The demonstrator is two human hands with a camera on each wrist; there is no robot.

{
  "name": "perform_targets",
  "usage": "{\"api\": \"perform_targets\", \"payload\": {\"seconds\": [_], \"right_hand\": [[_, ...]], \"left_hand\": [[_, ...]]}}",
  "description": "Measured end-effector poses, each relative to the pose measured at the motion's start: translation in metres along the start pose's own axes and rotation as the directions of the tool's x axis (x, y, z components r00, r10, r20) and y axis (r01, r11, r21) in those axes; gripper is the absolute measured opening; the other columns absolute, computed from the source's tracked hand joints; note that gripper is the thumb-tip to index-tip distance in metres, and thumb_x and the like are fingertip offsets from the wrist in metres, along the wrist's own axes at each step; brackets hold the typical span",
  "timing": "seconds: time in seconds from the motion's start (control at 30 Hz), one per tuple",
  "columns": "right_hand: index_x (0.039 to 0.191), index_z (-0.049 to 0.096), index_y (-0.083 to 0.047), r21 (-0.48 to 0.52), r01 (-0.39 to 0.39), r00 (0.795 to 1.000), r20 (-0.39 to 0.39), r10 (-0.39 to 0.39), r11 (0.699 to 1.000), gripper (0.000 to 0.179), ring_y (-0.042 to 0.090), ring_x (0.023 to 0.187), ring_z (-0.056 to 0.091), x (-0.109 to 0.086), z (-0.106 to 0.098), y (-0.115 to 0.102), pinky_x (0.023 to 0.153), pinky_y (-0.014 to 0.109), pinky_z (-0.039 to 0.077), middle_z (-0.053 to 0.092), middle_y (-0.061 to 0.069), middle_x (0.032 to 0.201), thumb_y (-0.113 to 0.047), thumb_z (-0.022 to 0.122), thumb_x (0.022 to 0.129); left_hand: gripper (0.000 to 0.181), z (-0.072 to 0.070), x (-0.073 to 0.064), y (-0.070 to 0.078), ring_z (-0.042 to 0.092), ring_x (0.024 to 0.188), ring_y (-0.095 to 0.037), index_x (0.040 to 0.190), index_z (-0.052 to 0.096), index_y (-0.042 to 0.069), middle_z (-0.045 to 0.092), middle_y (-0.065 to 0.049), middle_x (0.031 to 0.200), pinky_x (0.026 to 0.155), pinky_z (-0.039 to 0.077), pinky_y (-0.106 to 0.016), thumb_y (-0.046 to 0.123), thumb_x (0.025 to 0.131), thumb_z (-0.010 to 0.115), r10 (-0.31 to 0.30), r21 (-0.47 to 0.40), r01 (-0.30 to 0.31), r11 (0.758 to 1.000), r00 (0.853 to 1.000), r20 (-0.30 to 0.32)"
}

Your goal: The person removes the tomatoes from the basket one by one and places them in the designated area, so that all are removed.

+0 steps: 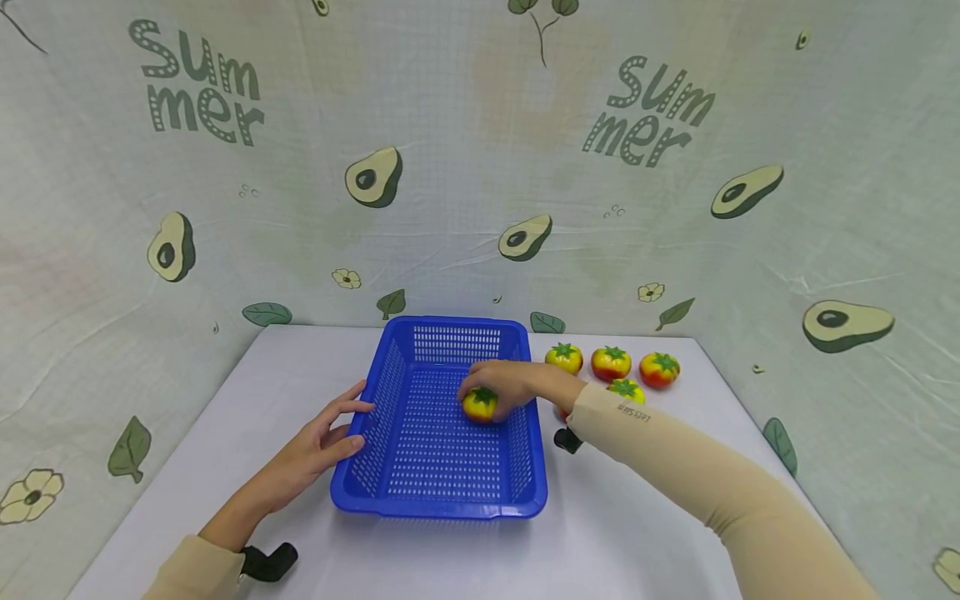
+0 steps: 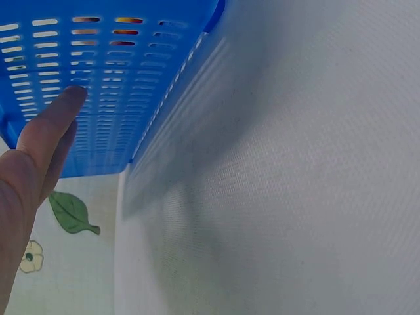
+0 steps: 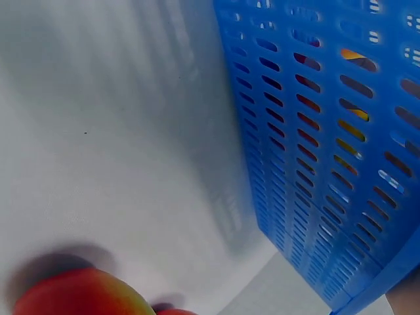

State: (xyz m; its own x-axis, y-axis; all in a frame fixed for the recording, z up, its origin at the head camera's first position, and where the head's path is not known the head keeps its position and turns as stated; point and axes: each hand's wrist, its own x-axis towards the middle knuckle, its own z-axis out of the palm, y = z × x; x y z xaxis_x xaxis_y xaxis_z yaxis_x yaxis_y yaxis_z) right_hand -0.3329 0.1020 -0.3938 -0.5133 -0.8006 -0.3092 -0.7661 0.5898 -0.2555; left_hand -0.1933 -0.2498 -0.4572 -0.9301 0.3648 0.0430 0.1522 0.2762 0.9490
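A blue plastic basket (image 1: 438, 510) with slotted walls stands on the white table. My right hand (image 1: 504, 385) reaches over its right rim and grips a yellow-and-red toy tomato (image 1: 478, 407) with a green top, low inside the basket. In the right wrist view, the tomato's colours show through the slots of the basket wall (image 3: 308, 197). My left hand (image 1: 322, 437) touches the basket's left side, fingers extended over the rim. Seen from the left wrist, the left hand (image 2: 42, 147) has a fingertip against the slotted outer wall (image 2: 105, 79).
Right of the basket sit several more tomatoes, among them one at the back (image 1: 564, 358), one beside it (image 1: 611, 364) and one farthest right (image 1: 659, 370). My right forearm partly covers others. A printed cloth (image 1: 450, 275) hangs behind the table (image 1: 637, 533).
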Motion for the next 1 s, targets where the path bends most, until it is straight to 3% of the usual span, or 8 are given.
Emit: {"api": "perform_targets", "payload": {"seconds": [0.3, 1.0], "right_hand": [[0.145, 0.065, -0.023, 0.006, 0.010, 1.000, -0.009, -0.010, 1.000, 0.056, 0.021, 0.130, 0.055, 0.0009, 0.0019, -0.0023, 0.119, 0.044, 0.045, 0.060, 0.002, 0.143, -0.012, 0.083, 0.093], [0.145, 0.066, -0.024, 0.009, 0.044, 0.997, -0.057, -0.044, 0.999, 0.057, 0.021, 0.133, 0.054, -0.0043, 0.0020, -0.0030, 0.118, 0.043, 0.046, 0.058, 0.002, 0.146, -0.013, 0.084, 0.092]], "left_hand": [[0.047, -0.0002, -0.0005, 0.0022, 0.040, 0.150, -0.054, 0.155, 0.045, 0.014, 0.002, -0.002, 0.180, 0.111, 0.053, -0.048, 0.020, 0.111, 0.058, -0.012, -0.015, 0.012, 1.000, 1.000, 0.012], [0.047, 0.0004, -0.0001, 0.0021, 0.040, 0.149, -0.054, 0.155, 0.045, 0.015, 0.002, -0.004, 0.180, 0.113, 0.050, -0.057, 0.020, 0.110, 0.059, -0.006, -0.005, 0.006, 1.000, 1.000, 0.008]]}}
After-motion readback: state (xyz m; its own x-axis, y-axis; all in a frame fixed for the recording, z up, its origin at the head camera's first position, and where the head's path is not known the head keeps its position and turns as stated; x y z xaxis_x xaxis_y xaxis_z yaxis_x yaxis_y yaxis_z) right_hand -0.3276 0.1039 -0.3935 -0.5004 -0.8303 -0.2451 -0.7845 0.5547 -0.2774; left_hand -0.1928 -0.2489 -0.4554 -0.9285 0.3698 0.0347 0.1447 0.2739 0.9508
